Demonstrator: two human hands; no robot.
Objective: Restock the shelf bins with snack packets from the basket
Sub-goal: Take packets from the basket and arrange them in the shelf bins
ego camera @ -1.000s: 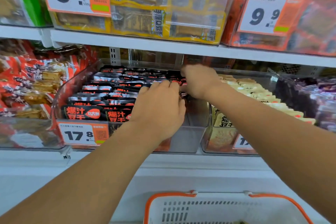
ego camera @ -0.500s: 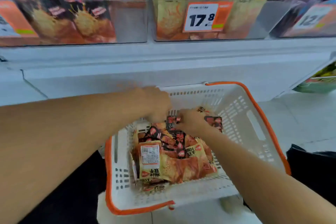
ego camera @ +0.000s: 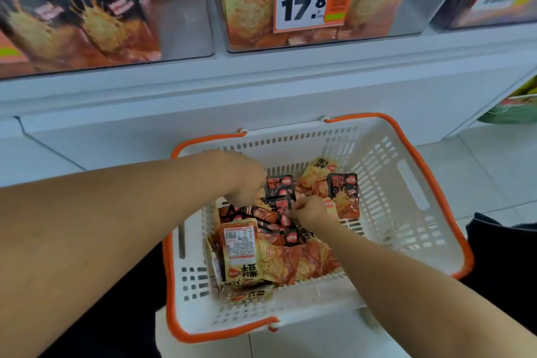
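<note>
1. Both hands are down in the white basket (ego camera: 406,192) w/ orange rim, which sits on the floor at the foot of the shelf unit, right under the bins, prob. so each load is a short lift.
2. Left hand (ego camera: 245,180) reaches in from the left side; fingers curl down onto a black packet (ego camera: 279,184) at the far side of the pile. Fingertips are hidden behind the hand, so I can't tell if it's pinched or just touched.
3. Right hand (ego camera: 309,211) is curled, fingers pinching at the black packets mid-pile, looks like gathering several at once rather than one by one.
4. Snack packets (ego camera: 290,261) lie loose in the basket's left half, black and yellow mixed; a yellow one (ego camera: 242,250) lies back-side up nearest.
5. Above: black-packet bin (ego camera: 180,26) on the left has a gap at its right end, likely the target. Yellow-packet bin (ego camera: 406,3) w/ 17.8 price tag (ego camera: 303,3) sits beside it on the right.
6. Judgement: mid-task, plenty left to move.
</note>
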